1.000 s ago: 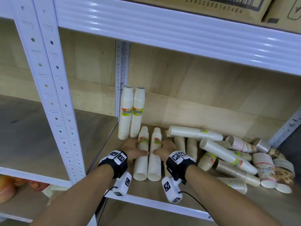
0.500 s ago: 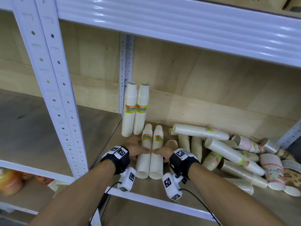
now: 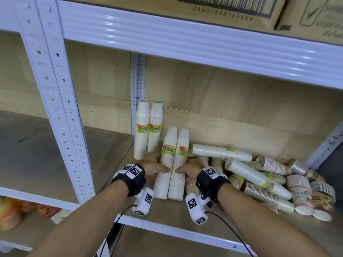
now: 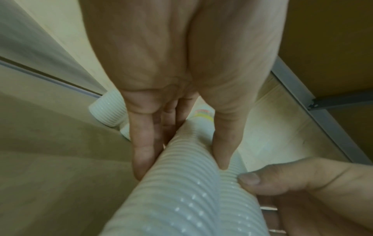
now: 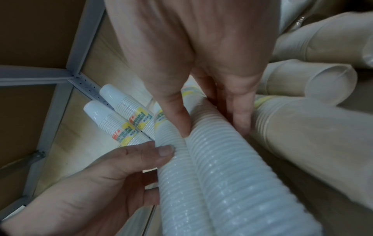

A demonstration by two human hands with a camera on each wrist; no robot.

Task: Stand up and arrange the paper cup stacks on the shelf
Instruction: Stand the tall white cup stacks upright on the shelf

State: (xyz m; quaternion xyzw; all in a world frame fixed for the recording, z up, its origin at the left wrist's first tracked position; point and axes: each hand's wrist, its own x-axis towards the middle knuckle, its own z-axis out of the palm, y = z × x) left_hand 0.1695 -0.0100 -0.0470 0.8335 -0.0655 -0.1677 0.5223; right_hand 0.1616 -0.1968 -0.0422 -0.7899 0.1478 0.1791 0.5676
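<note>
Two white wrapped cup stacks stand side by side near the front of the wooden shelf (image 3: 185, 217). My left hand (image 3: 154, 166) grips the left stack (image 3: 166, 164), thumb in front and fingers behind. My right hand (image 3: 187, 170) grips the right stack (image 3: 179, 167) the same way. In the left wrist view the left hand (image 4: 181, 143) wraps the ribbed left stack (image 4: 181, 183). In the right wrist view the right hand (image 5: 212, 124) wraps the right stack (image 5: 232, 167). Two more upright white stacks (image 3: 148, 128) stand at the back left corner.
A jumble of fallen cup stacks (image 3: 259, 175), white, brown and patterned, lies to the right of my hands. A white metal upright (image 3: 55, 108) stands at left, a white beam (image 3: 185, 39) with cardboard boxes (image 3: 204, 8) overhead. The neighbouring shelf bay (image 3: 37, 154) lies left.
Both hands have stayed on the two front stacks, whose tops now stand slightly more upright. The camera view shifted a little.
</note>
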